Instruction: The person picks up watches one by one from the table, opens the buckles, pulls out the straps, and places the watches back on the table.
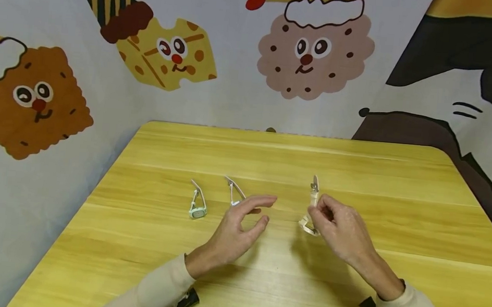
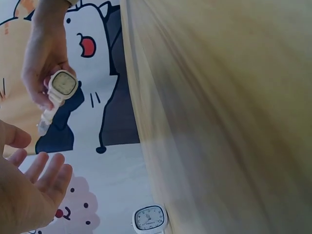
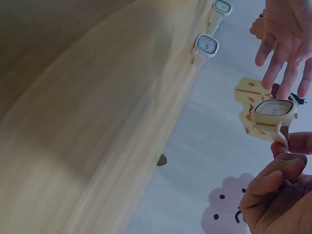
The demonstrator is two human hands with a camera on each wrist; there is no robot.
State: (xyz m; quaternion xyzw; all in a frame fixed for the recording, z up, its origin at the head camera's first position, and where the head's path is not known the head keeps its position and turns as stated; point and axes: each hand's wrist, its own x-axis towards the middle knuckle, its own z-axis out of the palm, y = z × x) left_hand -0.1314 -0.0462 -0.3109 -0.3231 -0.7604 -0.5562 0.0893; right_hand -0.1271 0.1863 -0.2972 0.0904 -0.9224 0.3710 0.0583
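Observation:
A cream wristwatch [image 1: 308,226] is pinched by its strap between the thumb and fingers of my right hand [image 1: 346,231]. Its square-cornered dial [image 2: 64,84] faces the left wrist camera. My left hand [image 1: 237,227] hovers to the left of that watch, fingers apart and holding nothing. Partly hidden behind the left hand in the head view is a white wristwatch [image 3: 206,45], standing on the table with its strap raised. Farther left stands a pale green wristwatch [image 1: 198,212], its strap also up.
The yellow wood-grain table [image 1: 399,194] has rounded far corners. Behind it and at the left hangs a pale cloth [image 1: 228,104] printed with cartoon biscuits and cheese. Dark straps [image 1: 188,299] show under both sleeves.

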